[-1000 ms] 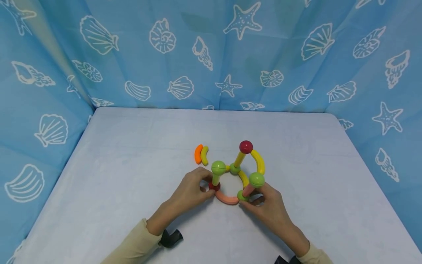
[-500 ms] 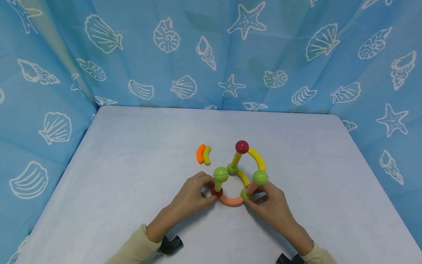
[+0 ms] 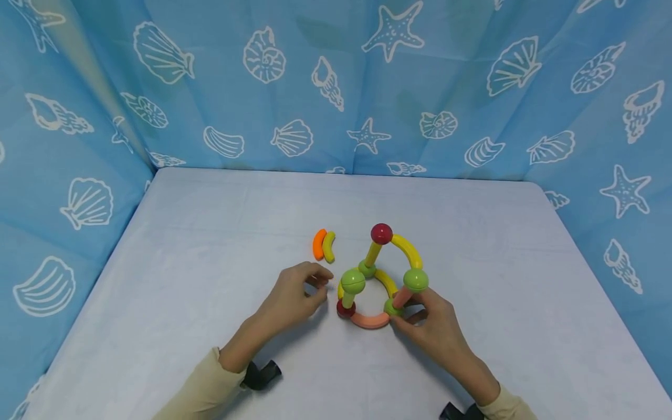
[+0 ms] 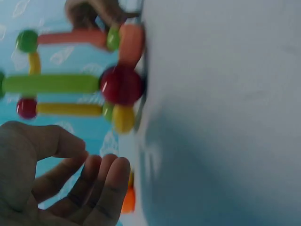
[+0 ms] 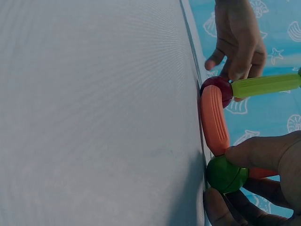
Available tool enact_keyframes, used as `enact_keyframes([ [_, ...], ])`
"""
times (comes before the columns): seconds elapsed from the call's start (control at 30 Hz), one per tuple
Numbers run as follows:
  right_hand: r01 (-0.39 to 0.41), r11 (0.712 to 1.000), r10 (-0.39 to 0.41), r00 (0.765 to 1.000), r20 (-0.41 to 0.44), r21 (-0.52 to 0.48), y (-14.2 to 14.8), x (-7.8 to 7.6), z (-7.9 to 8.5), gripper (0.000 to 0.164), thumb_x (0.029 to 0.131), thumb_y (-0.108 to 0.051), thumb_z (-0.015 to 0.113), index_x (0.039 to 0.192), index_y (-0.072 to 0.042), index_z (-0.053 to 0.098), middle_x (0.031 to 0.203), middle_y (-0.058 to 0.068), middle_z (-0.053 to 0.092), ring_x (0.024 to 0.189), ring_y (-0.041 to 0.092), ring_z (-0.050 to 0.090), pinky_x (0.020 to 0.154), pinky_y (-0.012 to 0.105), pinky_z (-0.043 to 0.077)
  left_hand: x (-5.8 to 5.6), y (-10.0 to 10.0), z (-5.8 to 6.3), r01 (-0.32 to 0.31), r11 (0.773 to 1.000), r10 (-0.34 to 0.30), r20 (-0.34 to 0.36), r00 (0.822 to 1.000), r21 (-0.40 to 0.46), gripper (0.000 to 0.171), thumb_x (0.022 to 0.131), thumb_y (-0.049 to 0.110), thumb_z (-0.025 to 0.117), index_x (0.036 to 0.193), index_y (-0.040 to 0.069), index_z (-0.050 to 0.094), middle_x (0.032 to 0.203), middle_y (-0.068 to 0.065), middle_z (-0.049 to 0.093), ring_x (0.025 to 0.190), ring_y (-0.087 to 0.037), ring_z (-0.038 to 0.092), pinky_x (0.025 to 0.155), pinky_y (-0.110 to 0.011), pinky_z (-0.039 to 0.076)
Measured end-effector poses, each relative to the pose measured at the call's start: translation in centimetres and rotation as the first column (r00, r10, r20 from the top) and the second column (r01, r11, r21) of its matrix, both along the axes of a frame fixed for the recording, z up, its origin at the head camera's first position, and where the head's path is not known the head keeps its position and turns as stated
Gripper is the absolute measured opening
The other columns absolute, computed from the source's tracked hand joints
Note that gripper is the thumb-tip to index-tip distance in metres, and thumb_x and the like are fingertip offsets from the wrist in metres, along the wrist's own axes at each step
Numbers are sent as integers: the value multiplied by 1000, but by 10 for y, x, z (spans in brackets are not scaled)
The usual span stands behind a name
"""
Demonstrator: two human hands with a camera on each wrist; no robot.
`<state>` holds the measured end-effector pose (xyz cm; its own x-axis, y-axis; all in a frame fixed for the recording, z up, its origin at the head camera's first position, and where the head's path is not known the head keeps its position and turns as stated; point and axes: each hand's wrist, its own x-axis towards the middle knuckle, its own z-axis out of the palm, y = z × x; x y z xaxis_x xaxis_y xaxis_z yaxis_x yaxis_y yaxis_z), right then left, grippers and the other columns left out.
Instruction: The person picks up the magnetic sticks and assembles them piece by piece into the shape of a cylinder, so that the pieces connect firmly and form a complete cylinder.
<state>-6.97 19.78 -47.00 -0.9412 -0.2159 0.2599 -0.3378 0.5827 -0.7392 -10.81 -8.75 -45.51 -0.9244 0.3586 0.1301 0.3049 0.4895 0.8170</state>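
A ball-and-rod toy frame stands on the table, its base ring made of curved rods, one of them a coral curved rod. My right hand pinches the green ball at the base's near right corner. My left hand is just left of the frame, fingers loosely bent and holding nothing. Nearest to it is a dark red ball carrying a light green rod with a green ball on top. At the top, a yellow curved rod joins a red ball to another green ball.
A loose orange curved rod and a smaller yellow curved rod lie side by side behind my left hand. The white table meets a blue shell-patterned curtain at the back and sides.
My left hand has let go of the red ball at the base and drawn back to the left. The right hand keeps its hold; the frame has shifted and turned slightly.
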Motion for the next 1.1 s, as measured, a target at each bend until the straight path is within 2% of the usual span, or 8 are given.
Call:
enact_keyframes([
  [0.13, -1, 1000, 1, 1000, 9, -4, 0, 0, -1, 46, 70, 4, 88, 95, -21, 58, 100, -8, 64, 88, 13, 66, 61, 29, 58, -21, -9, 8, -110, 994, 110, 33, 993, 13, 19, 90, 6, 69, 108, 3, 71, 98, -1, 68, 86, -16, 67, 69, -31, 58],
  [0.3, -5, 1000, 5, 1000, 15, -10, 1, 0, 0, 45, 70, 2, 88, 95, -20, 58, 100, -8, 64, 89, 13, 66, 61, 28, 59, -47, -14, 15, -204, 977, 208, 66, 976, -59, 22, 92, 13, 67, 111, 4, 70, 98, -3, 68, 87, -20, 66, 68, -30, 57],
  [0.5, -11, 1000, 12, 1000, 16, -16, 2, 0, -1, 44, 71, 2, 88, 96, -20, 59, 100, -8, 63, 89, 13, 66, 61, 28, 59, -69, -13, 17, -237, 964, 251, 117, 961, -125, 29, 92, 17, 65, 117, 3, 67, 101, -7, 67, 88, -22, 65, 69, -32, 57],
  [0.73, -19, 999, 19, 1000, -5, -30, 3, -1, -2, 45, 70, 5, 87, 95, -19, 59, 100, -8, 63, 89, 14, 67, 61, 28, 58, -83, -5, 14, -230, 960, 262, 216, 940, -163, 35, 92, 22, 68, 121, 3, 64, 105, -11, 65, 77, -23, 63, 66, -32, 56],
  [1.1, -32, 999, 32, 999, -6, -44, 4, 0, -3, 46, 70, 5, 87, 95, -20, 59, 100, -9, 63, 90, 14, 66, 60, 28, 58, -94, 6, 9, -247, 937, 303, 224, 926, -247, 37, 88, 20, 76, 120, 4, 65, 102, -12, 64, 72, -22, 61, 61, -27, 55],
])
